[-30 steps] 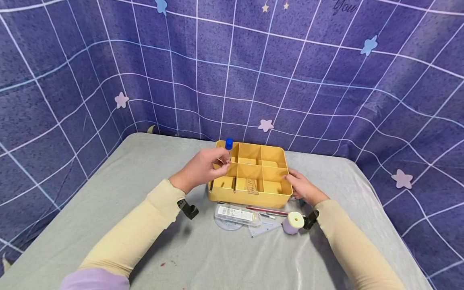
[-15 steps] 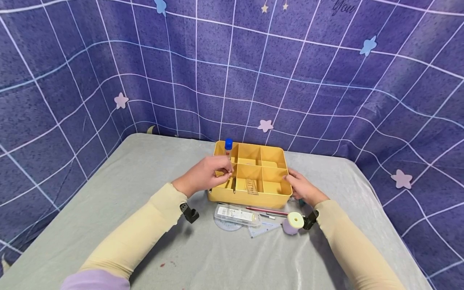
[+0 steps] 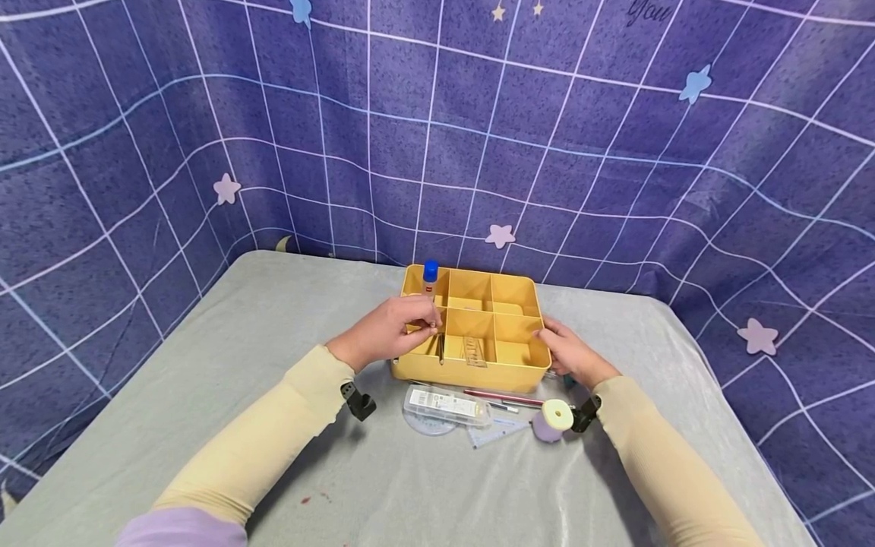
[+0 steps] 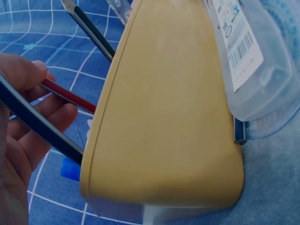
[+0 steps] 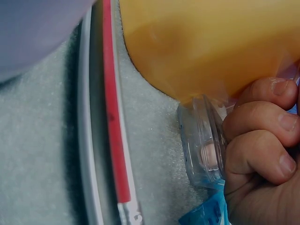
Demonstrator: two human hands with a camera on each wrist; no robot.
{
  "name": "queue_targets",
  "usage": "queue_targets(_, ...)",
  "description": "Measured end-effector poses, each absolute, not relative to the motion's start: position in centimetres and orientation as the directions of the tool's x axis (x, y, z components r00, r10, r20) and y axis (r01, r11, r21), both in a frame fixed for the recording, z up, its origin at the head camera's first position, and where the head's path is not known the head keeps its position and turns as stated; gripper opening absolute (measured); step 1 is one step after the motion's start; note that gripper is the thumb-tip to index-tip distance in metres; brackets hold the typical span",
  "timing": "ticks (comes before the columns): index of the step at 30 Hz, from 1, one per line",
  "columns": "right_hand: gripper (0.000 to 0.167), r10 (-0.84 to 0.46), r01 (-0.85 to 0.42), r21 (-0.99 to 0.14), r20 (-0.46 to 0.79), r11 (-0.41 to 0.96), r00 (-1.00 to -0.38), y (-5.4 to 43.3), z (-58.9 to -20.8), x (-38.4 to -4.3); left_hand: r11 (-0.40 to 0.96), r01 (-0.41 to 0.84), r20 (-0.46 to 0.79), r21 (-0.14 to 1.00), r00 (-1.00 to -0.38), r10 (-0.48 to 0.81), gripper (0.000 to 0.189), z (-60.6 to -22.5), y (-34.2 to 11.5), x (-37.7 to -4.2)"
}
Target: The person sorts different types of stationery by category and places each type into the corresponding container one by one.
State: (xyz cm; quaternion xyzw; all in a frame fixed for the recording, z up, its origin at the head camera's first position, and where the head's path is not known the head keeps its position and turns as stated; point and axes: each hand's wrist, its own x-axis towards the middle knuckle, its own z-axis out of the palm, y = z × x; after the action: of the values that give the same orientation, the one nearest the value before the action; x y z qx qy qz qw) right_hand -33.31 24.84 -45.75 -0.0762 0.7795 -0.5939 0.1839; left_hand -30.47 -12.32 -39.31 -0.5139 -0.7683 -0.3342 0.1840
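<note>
My left hand (image 3: pixel 393 327) is over the front left compartment of a yellow divided box (image 3: pixel 472 374). In the left wrist view, its thumb and fingers pinch the upper end of a red pencil (image 4: pixel 75 99) that slants into the box. A dark blue pencil (image 4: pixel 40 124) leans out of the box, crossing in front of that hand. Another dark pencil (image 4: pixel 89 29) sticks out farther along the rim. My right hand (image 3: pixel 570 351) grips the box's right side, thumb at the rim; its curled fingers (image 5: pixel 260 152) show in the right wrist view.
A blue-capped tube (image 3: pixel 430 279) stands in the back left compartment. Before the box lie a clear plastic case (image 3: pixel 447 406), a protractor (image 3: pixel 431 427), a set square (image 3: pixel 495 433), several pencils and a purple cylinder with yellow top (image 3: pixel 552 422). A clear container (image 5: pixel 201 145) sits beside the right fingers.
My left hand has lowered and shifted slightly right over the front left compartment, uncovering more of the blue-capped tube. The right hand and box have stayed in place.
</note>
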Motion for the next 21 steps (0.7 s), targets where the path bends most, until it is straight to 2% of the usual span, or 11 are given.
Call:
queue_targets(6,0.05,-0.339,0.102,-0.955,-0.197,0.279,-0.92,24.8,-45.7,-33.3,0.246,0.917,0.611,0.316,-0.394,0.687,0.012,-39.1,-12.5,-30.7)
queue_targets(12,0.05,-0.332,0.106,-0.954,-0.2,0.28,-0.922,24.8,-45.7,-33.2,0.265,0.892,0.534,0.367,-0.435,0.725,0.015,-38.6,-12.4,-30.5)
queue_targets(17,0.05,-0.321,0.11,-0.952,-0.204,0.287,-0.925,24.8,-45.6,-33.2,0.277,0.834,0.398,0.477,-0.486,0.778,0.016,-38.0,-12.2,-30.2)
queue_targets(21,0.051,-0.327,0.104,-0.95,-0.202,0.294,-0.923,24.7,-45.5,-33.2,0.323,0.792,0.264,0.519,-0.507,0.821,0.015,-37.6,-11.9,-29.9)
